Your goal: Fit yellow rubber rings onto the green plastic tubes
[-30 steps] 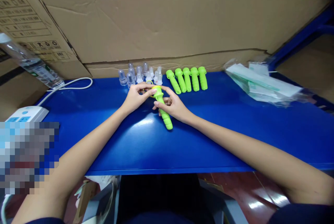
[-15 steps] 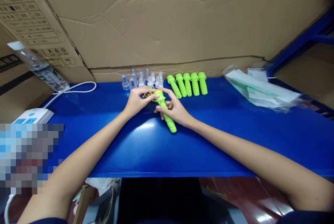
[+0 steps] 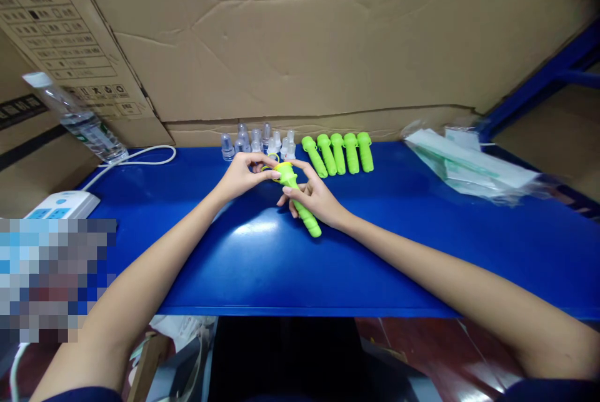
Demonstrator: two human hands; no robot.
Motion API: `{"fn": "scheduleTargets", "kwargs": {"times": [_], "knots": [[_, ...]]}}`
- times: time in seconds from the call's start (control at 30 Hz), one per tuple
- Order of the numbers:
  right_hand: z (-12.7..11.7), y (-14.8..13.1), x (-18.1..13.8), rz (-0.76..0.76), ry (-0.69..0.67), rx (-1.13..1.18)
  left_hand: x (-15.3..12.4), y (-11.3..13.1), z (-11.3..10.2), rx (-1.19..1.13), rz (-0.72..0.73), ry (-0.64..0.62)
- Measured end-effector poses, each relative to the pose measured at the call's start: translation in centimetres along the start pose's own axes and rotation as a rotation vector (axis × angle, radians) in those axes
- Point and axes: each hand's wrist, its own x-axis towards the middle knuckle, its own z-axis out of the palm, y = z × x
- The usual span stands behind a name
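- Tube (image 3: 308,219), green and ridged: held between both hands at the middle of the table (image 3: 262,277), tilted, with its narrow end directed to the near right; whether that end is touching the tabletop cannot be told.
- Left hand (image 3: 244,174): thumb and forefinger are brought nearly together, and the upper part of the tube is pinched beside its yellow rim (image 3: 283,166); the other fingers are partly hidden.
- Right hand (image 3: 317,197): the tube's body is gripped between thumb and curled fingers, while the forefinger is extended to the rim.
- Yellow loop (image 3: 274,156): seen at the left of the rim, partly covered by the left hand.
- Clear caps (image 3: 227,147): grouped upright beyond the left hand, with white caps (image 3: 290,150) at their right.
- Green tubes (image 3: 351,153): five, laid in a row at the far side, right of the caps.
- Plastic bags (image 3: 473,161): placed at the far right.
- Bottle (image 3: 91,130): tilted at the far left.
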Motion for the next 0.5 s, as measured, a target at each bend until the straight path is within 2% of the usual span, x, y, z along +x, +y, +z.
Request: {"fn": "scheduleTargets", "kwargs": {"times": [0.3,0.5], "knots": [[0.1,0.1,0.1,-0.019,0.077,-0.027,-0.3,-0.3,1.1,-0.032,-0.002,0.103],[0.1,0.0,0.2,-0.021,0.149,-0.02,-0.9,0.3,2.3,0.099,0.024,0.221]]}}
